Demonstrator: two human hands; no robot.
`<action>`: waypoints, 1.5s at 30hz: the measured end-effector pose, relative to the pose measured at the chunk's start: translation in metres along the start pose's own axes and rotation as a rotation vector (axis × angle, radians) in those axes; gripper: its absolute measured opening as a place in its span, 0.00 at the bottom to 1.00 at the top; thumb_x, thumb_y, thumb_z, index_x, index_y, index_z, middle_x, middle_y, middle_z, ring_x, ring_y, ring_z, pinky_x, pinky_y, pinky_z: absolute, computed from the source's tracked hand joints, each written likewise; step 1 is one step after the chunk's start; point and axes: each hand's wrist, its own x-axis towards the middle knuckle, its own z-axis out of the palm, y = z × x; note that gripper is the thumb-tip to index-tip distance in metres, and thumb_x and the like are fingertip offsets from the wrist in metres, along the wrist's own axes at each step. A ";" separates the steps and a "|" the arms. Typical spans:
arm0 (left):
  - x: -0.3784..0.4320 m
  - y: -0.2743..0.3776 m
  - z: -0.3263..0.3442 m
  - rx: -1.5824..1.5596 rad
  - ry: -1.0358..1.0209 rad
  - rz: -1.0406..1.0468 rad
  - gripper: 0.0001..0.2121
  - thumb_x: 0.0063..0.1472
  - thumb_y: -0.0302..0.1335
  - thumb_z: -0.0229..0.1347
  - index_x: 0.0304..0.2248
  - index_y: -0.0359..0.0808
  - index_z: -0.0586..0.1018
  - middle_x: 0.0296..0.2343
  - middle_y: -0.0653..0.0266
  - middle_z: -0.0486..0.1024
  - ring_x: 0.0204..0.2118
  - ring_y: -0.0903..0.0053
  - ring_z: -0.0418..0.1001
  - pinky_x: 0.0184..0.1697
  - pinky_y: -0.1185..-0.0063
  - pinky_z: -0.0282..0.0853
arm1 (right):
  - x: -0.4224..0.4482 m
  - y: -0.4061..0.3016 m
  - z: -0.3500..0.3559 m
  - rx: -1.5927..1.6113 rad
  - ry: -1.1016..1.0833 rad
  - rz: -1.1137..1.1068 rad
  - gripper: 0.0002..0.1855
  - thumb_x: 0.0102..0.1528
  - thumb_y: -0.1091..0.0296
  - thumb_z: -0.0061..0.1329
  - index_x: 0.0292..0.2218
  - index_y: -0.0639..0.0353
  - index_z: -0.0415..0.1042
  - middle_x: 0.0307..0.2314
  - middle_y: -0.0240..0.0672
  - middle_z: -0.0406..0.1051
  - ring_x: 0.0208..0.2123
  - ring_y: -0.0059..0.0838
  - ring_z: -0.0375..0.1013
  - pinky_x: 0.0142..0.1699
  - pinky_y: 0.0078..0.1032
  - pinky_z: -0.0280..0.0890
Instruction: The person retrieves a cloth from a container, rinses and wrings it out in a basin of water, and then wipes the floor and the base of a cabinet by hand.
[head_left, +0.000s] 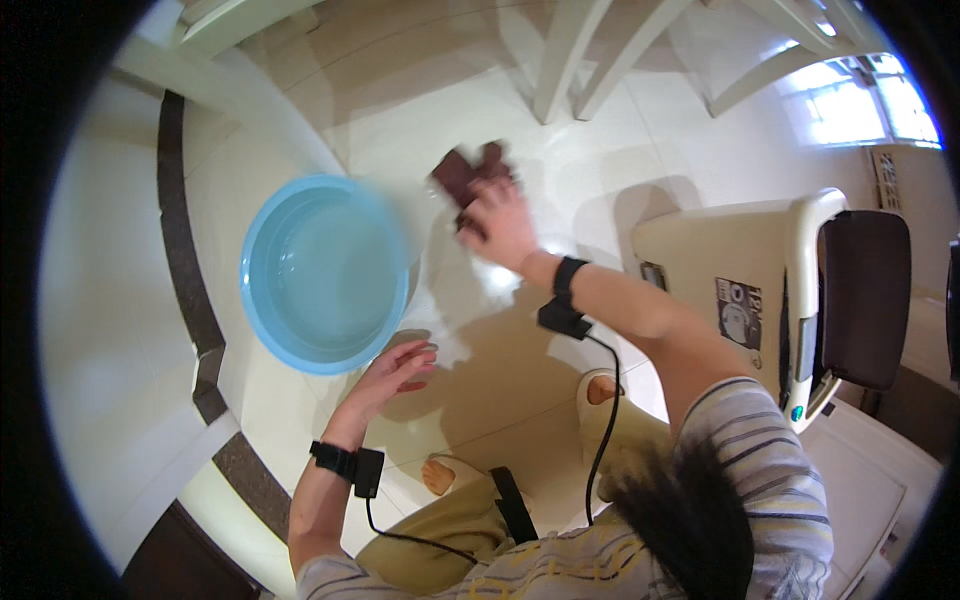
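Note:
A dark brown cloth (456, 174) is bunched at the upper middle, over the light tiled floor (480, 390). My right hand (501, 221) has its fingers closed on it; hand and cloth are a little blurred. To the left stands a round light-blue plastic basin (250, 300) with water (337, 277) in it. Just beyond the basin's lower right rim is my left hand (399, 369), its fingers apart and slightly curled, holding nothing. Both wrists wear black straps with small cabled boxes.
A cream bin with a dark lid (866, 296) stands at the right. Pale furniture legs (570, 64) reach the floor at the top. A white surface with a dark base strip (184, 285) runs down the left. My slippered feet (439, 476) are below.

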 end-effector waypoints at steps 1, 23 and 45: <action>-0.008 0.002 0.002 0.004 -0.006 0.004 0.27 0.62 0.40 0.50 0.57 0.40 0.58 0.50 0.61 0.65 0.51 0.73 0.66 0.51 0.72 0.65 | -0.002 -0.017 -0.001 0.065 -0.093 -0.043 0.16 0.42 0.57 0.52 0.34 0.51 0.72 0.48 0.38 0.61 0.53 0.50 0.52 0.52 0.49 0.54; -0.010 -0.024 -0.030 -0.970 0.466 0.424 0.20 0.62 0.29 0.44 0.51 0.27 0.60 0.48 0.52 0.66 0.49 0.64 0.68 0.53 0.69 0.67 | 0.011 -0.030 0.012 0.124 -0.220 -0.379 0.17 0.41 0.64 0.56 0.36 0.49 0.69 0.49 0.31 0.61 0.52 0.43 0.55 0.50 0.41 0.57; -0.143 -0.115 -0.012 -0.916 0.806 0.357 0.21 0.57 0.20 0.47 0.50 0.26 0.61 0.45 0.53 0.68 0.46 0.67 0.71 0.47 0.73 0.74 | -0.002 -0.115 0.057 -0.037 -0.262 -0.389 0.28 0.44 0.56 0.53 0.49 0.46 0.66 0.51 0.30 0.58 0.51 0.41 0.54 0.48 0.40 0.58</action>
